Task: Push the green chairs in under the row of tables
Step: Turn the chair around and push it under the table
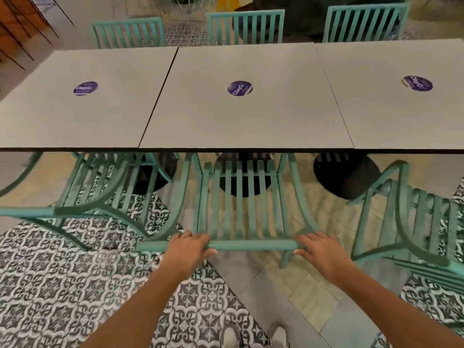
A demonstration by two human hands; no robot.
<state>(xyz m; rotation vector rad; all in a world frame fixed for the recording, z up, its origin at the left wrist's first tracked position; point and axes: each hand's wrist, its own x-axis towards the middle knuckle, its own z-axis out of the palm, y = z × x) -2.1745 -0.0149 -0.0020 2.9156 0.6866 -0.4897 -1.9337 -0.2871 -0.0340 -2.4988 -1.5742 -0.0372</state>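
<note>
A row of three grey square tables [241,121] runs across the view, each with a round purple sticker. Directly in front of me stands a green slatted chair [242,197], its seat partly under the middle table. My left hand [187,249] and my right hand [320,249] both grip the top rail of its backrest, one near each end. Another green chair [100,187] stands to the left, its seat partly under the left table. A third green chair [411,222] on the right is turned at an angle, out from the table.
Three more green chairs [247,27] stand along the far side of the tables. Black round table bases [347,177] sit on the floor beneath. The floor is patterned tile on the left and plain tile on the right. My shoes [253,336] show at the bottom edge.
</note>
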